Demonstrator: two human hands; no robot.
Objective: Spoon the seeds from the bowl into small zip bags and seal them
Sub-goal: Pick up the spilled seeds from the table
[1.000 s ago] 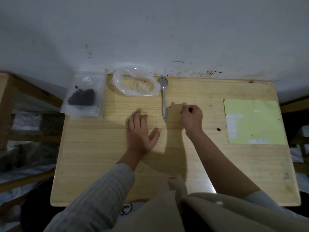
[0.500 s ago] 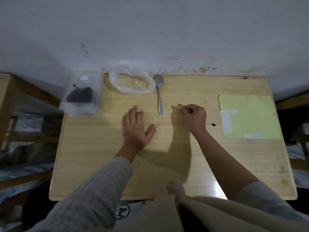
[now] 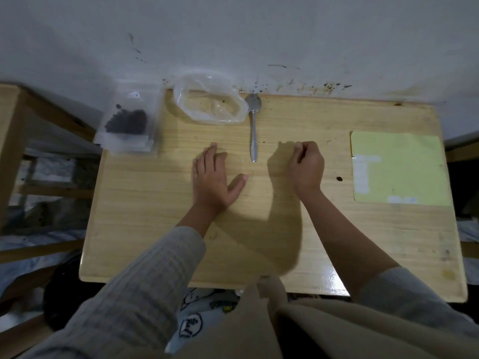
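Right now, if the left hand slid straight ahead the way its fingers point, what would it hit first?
Probably the clear plastic bag at the table's far edge. The left hand lies flat, fingers pointing away toward the wall, with bare table between. The spoon lies to its right, likely out of that line.

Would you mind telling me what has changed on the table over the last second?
Very little: the right hand stays curled beside the spoon, seemingly pinching up stray seeds, though nothing shows in its fingers. The left hand still rests flat on the table. The seed bags are unmoved.
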